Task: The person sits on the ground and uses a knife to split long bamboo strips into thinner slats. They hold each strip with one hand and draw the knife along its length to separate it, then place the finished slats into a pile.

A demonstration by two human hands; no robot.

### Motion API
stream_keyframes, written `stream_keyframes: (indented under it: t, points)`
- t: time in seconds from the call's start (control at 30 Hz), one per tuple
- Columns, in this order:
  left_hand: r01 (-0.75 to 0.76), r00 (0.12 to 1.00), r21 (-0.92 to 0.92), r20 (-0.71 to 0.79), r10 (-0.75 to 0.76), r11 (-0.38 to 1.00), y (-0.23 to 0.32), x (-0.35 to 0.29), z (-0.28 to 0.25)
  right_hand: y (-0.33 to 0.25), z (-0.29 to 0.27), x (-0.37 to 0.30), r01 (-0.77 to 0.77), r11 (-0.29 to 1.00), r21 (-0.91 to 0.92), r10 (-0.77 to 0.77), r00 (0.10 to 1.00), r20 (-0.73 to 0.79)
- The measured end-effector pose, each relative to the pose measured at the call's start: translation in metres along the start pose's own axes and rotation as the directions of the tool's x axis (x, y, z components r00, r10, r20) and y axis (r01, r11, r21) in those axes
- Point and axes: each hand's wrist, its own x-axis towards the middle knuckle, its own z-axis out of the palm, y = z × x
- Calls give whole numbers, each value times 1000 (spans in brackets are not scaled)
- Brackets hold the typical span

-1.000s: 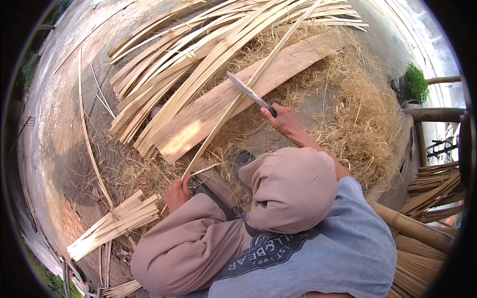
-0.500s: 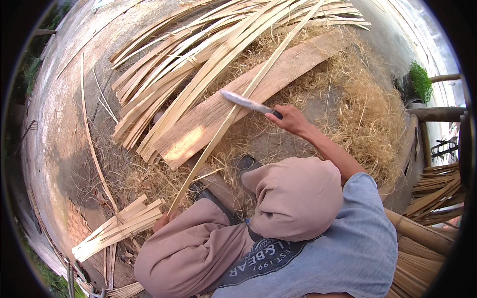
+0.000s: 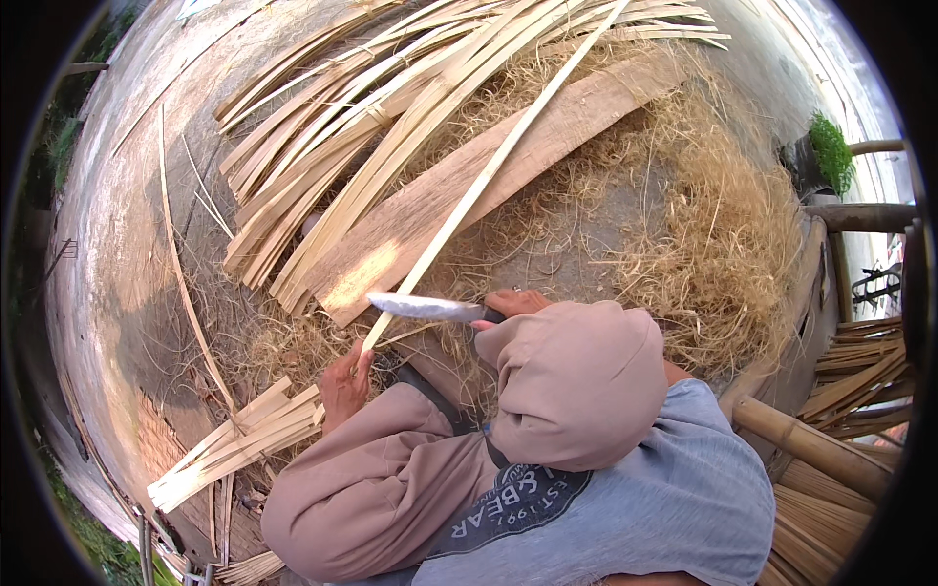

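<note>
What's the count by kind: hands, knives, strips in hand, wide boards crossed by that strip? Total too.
Hands: 2 (left hand, right hand)
Knife: 1
Strip in hand: 1
Wide board: 1
Total: 5

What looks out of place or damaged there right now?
No obvious damage on the knife. Curly shavings are strewn over the floor right of the board, which looks untidy, and one long strip at the left seems stray, lying apart from the big pile.

Remotely, I see the left hand gripping a pale strip left of centre; mid-frame, the right hand holds a knife across it. Shavings lie centre-right.
</note>
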Motion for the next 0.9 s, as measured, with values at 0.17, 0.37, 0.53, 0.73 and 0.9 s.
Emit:
stream_keyframes:
  t: [0.17,0.37,0.53,0.73,0.9]
  points:
    - [42,996,-277,89,-18,960,-14,-10,-14,62,-56,33,-181,981,-66,160,958,-238]
    - [77,981,-182,187,-42,980,-12,-6,-27,58,-81,42,-151,986,-64,133,966,-221]
    - [287,947,-287,230,-225,914,-87,-63,-37,122,-127,55,-423,905,40,401,819,-411]
    - [356,926,-84,167,-339,931,-107,-105,-63,98,-117,59,-130,985,-118,105,975,-194]
    - [354,927,26,123,-354,935,-124,-130,-68,176,-201,78,-573,818,52,526,708,-471]
